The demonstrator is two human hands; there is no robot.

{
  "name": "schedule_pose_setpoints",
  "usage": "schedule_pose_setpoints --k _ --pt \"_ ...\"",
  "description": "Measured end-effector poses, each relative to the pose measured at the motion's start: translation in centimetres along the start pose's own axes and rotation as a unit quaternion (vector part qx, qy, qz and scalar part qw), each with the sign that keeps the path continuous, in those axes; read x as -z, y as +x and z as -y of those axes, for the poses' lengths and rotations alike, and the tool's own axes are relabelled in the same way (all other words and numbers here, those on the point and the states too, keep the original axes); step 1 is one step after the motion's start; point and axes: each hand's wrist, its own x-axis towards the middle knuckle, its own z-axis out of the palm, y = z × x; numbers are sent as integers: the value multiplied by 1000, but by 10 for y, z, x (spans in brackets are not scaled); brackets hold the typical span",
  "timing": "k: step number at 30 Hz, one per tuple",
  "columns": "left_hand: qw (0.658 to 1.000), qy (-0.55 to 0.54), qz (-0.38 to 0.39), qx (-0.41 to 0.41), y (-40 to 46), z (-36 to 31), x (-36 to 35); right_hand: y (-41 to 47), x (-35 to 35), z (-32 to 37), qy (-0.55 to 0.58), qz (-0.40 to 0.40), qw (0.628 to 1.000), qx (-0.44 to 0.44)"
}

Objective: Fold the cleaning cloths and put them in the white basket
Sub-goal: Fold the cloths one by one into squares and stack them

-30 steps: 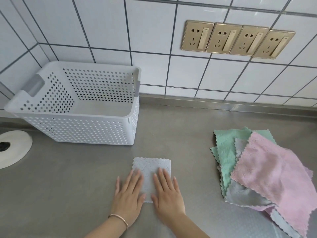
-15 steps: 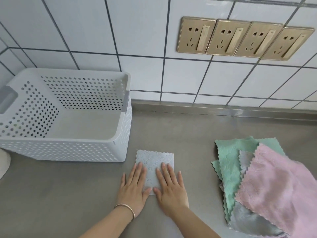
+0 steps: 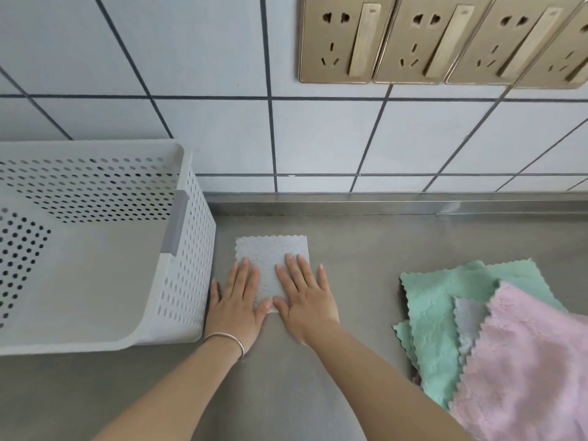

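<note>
Steel counter (image 3: 366,249) under white tiled wall (image 3: 206,58); both hands' grips flat, fingers straight, on folded cloth (image 3: 270,249).

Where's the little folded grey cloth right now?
The folded grey cloth lies flat on the steel counter, under both hands, just right of the white basket.

Both forearms reach forward. The left hand (image 3: 237,305) and right hand (image 3: 305,300) lie flat, palms down, fingers (image 3: 294,268) straight, thumbs nearly touching.
</note>
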Motion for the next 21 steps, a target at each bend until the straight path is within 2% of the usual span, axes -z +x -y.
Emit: schedule_pose_setpoints --k 2,4,6,8,10,14,16,19,21 --pt "1000 5 18 12 -2 -3 10 -2 12 3 -20 13 1000 3" --pt "999 14 20 26 -6 -15 23 -15 27 3 3 -14 1000 19" --pt "1000 10 11 14 -12 -34 33 -40 33 -2 96 -56 993 30" --pt "999 7 21 -32 -22 -67 39 -80 28 -17 168 -114 979 16" --pt "993 3 19 -118 -37 -106 36 -129 8 -45 165 -183 968 -47" --pt "956 11 -23 -291 -65 -163 26 -216 -30 -97 150 -226 939 -210" --pt "940 -3 -22 -341 -81 -196 23 -250 -41 -115 117 -218 928 -278" --pt "916 -29 48 -397 -101 -236 21 -268 -42 -130 93 -205 925 -305" --pt "915 6 43 -401 -111 -256 17 -271 -41 -136 98 -222 916 -318"
